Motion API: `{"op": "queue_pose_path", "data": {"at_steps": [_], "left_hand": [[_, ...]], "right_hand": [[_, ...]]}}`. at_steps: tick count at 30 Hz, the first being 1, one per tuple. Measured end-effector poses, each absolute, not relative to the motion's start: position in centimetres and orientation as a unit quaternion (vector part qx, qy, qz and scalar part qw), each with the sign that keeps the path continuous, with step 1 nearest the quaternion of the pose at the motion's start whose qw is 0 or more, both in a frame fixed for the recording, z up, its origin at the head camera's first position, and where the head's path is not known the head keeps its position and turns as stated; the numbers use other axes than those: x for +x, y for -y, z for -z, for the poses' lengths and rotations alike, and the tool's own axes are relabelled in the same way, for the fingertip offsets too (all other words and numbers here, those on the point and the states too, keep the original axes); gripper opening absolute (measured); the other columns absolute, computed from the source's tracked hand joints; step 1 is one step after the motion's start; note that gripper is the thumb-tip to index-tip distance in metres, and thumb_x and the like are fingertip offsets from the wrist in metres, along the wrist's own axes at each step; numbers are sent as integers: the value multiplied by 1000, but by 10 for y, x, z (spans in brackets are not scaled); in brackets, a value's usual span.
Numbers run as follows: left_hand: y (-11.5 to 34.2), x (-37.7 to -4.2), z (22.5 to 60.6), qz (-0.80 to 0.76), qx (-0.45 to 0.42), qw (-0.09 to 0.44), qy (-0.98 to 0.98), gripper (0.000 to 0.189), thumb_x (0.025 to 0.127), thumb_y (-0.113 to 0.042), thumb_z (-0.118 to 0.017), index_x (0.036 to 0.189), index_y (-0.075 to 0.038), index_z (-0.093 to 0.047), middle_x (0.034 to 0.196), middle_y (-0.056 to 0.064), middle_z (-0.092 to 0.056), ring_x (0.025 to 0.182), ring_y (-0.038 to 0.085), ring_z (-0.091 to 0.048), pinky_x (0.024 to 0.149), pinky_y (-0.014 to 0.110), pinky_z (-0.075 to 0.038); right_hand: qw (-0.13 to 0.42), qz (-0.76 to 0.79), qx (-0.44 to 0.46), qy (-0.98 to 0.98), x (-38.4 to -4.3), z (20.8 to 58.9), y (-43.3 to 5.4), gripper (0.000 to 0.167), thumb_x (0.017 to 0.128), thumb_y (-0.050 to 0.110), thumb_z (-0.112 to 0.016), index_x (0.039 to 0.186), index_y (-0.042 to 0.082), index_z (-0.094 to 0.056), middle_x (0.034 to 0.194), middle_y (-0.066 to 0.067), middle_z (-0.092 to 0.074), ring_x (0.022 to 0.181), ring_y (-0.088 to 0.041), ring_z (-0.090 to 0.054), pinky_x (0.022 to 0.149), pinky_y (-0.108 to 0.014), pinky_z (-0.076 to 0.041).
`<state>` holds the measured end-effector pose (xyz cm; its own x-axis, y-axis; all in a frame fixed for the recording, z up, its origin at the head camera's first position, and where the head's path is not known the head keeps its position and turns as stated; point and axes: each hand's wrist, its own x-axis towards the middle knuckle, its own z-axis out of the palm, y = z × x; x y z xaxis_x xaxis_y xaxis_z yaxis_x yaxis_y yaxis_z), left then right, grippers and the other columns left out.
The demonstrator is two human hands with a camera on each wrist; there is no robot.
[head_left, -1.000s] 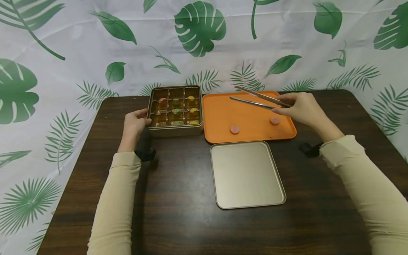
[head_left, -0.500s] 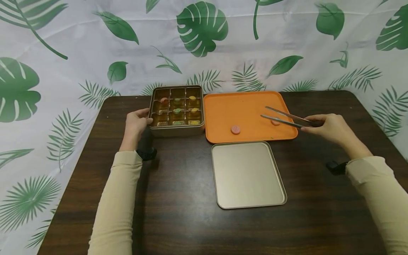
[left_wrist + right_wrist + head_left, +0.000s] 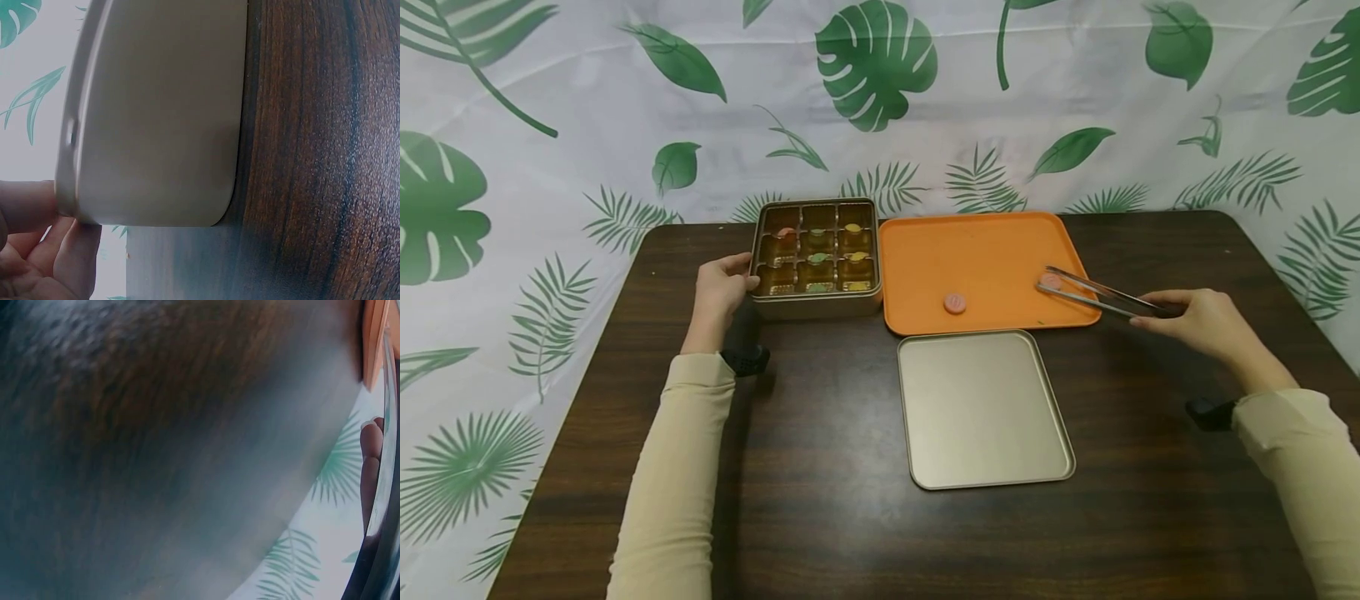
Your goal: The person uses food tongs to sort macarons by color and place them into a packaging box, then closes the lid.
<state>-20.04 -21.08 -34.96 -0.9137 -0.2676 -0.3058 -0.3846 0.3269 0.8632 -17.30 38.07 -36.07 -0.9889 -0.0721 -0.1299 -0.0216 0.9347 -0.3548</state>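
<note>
My left hand [image 3: 718,293] pinches the rim of a square metal tin [image 3: 820,310] at its left side; the left wrist view shows thumb and fingers at the tin's corner [image 3: 150,125]. Inside the tin, a gold divided insert [image 3: 778,250] holds red, green and yellow pieces in some compartments. My right hand [image 3: 1210,327] holds metal tongs [image 3: 1101,293], also partly seen as tongs [image 3: 389,425] at the right wrist view's edge. Their tips lie either side of a pink round piece [image 3: 1050,281] on the orange tray [image 3: 985,250]; whether they touch it I cannot tell.
A second pink round piece [image 3: 955,303] lies near the tray's front edge. A flat square metal lid [image 3: 985,408] rests on the dark wooden table [image 3: 820,467] in front of the tray. Behind the table hangs a white leaf-print cloth [image 3: 737,83].
My right hand has moved right and towards the front, bringing the tongs down from over the tray's back to the right pink piece. The left hand stays on the tin.
</note>
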Motion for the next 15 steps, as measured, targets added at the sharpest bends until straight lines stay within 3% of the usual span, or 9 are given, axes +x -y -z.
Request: {"op": "queue_pose_path", "data": {"at_steps": [8,15], "left_hand": [[211,-200,350,-550,-198,52,-810,52,96,-3,-52,146,-9,-40,150,17,-40,138,30,-39,115,44,-32],[212,-200,350,-550,-203,54,-809,52,96,-3,-52,146,-10,-40,150,16,-40,138,30,-40,115,44,-33]], "right_hand": [[67,178,-20,-982,-170,363,-386,66,84,47,-69,125,-5,-59,122,-38,-55,99,-49,-57,73,-56,-46],[61,176,-22,-982,-171,363,-385,66,84,46,-70,123,-5,-61,118,-37,-58,89,-43,-60,63,-43,-48]]}}
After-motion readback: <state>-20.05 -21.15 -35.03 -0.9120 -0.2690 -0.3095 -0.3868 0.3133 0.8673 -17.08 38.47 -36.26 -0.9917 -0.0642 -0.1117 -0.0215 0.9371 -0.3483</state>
